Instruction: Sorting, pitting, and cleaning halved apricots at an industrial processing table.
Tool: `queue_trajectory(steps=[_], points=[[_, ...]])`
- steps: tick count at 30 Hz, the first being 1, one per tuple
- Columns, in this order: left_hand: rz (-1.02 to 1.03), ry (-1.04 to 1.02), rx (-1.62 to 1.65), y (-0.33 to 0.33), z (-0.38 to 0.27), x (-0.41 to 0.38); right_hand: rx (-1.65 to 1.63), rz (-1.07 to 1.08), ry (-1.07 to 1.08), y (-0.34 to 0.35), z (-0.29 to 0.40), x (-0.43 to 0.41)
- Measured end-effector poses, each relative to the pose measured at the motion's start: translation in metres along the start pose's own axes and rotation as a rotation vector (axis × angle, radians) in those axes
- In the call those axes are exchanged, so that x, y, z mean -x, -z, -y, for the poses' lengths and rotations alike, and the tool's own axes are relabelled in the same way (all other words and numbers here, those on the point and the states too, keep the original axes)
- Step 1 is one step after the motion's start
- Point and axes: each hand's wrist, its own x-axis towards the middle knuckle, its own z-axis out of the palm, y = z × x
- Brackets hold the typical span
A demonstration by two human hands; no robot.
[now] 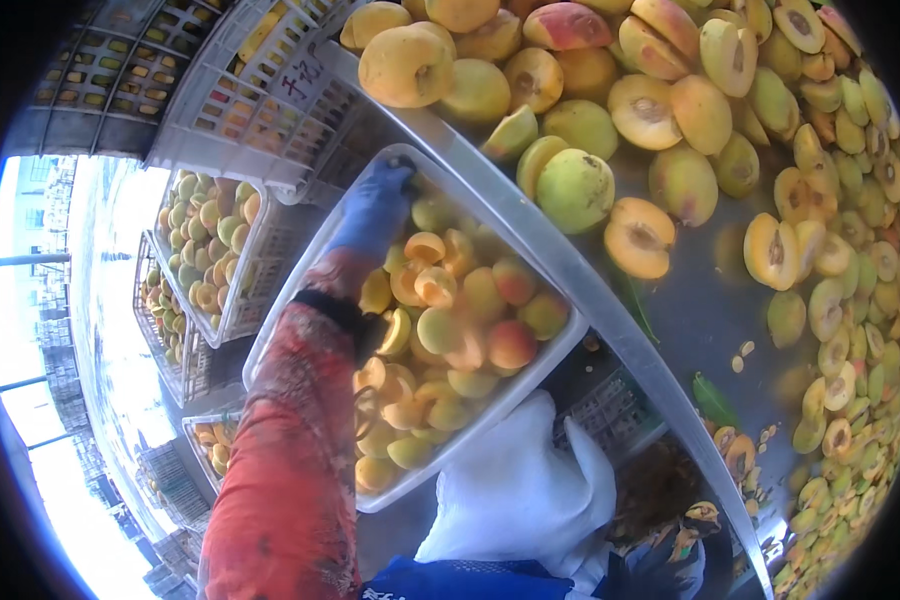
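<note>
My left hand (375, 202), in a blue glove, grips the far corner of a pale plastic crate (529, 394); the rim hides part of its fingers. Whole apricots (511, 345) and pitted apricot halves (435, 286) fill the crate, a few of them blurred. The crate sits tilted against the raised metal edge (562, 259) of a worktable. My left forearm, in a red sleeve with a dark band at the wrist, crosses the crate's near left side. My right hand is out of view.
Cut apricots (640, 238), some with stones, cover much of the metal worktable (701, 300). Stacked crates (247, 112) stand at upper left. Further fruit-filled crates (259, 247) are on the left. A white sack (521, 480) lies below my crate, close to my blue apron (465, 579).
</note>
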Motion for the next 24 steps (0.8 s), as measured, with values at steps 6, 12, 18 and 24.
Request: queue_trajectory(steps=[6, 12, 18, 24], points=[[0.080, 0.131, 0.138, 0.025, 0.012, -0.001, 0.109, 0.052, 0.052, 0.005, 0.000, 0.004], [0.067, 0.192, -0.011, 0.044, 0.022, 0.124, -0.013, 0.107, 0.125, -0.001, 0.008, 0.003], [0.040, 0.301, -0.008, 0.033, 0.006, 0.131, -0.077, 0.093, 0.170, -0.007, 0.000, -0.004], [0.034, 0.117, 0.296, 0.025, 0.047, 0.079, -0.085, 0.089, 0.156, -0.015, 0.002, -0.007]])
